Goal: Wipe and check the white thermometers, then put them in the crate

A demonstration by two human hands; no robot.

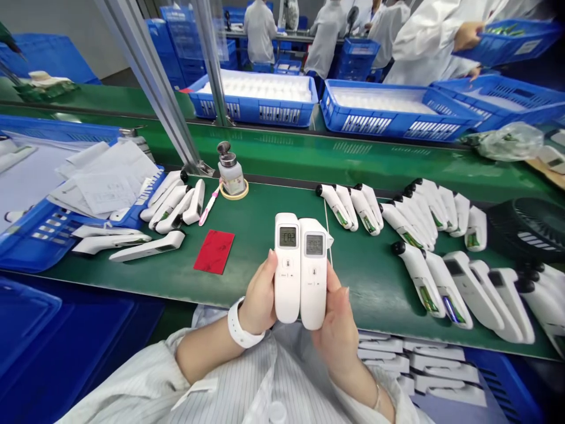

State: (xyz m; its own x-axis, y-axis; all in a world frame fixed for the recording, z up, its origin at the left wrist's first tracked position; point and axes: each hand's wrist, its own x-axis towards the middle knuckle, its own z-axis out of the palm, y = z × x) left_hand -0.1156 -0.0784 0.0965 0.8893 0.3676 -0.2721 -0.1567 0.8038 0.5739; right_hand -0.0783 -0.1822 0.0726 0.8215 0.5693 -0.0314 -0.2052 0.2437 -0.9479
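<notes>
Two white infrared thermometers are held upright side by side in front of me, their small grey screens lit with digits and facing me. My left hand [259, 294] is closed around the left thermometer [287, 294], thumb along its edge. The right thermometer [313, 306] sits in my right hand [338, 321], fingers wrapped behind it and thumb at its side. The two bodies touch or nearly touch. Beyond them on the green bench lies a red square pad [214, 252]. More thermometers [364, 212] with open battery bays rest to the right.
A pump bottle [231, 174] stands in a tape ring beside a pink-and-white stick [209, 204]. Papers [106, 182] fill a blue crate at left, with thermometers [148, 246] near it. A black fan [529, 227] stands at right. Blue crates [260, 112] and co-workers in white are behind.
</notes>
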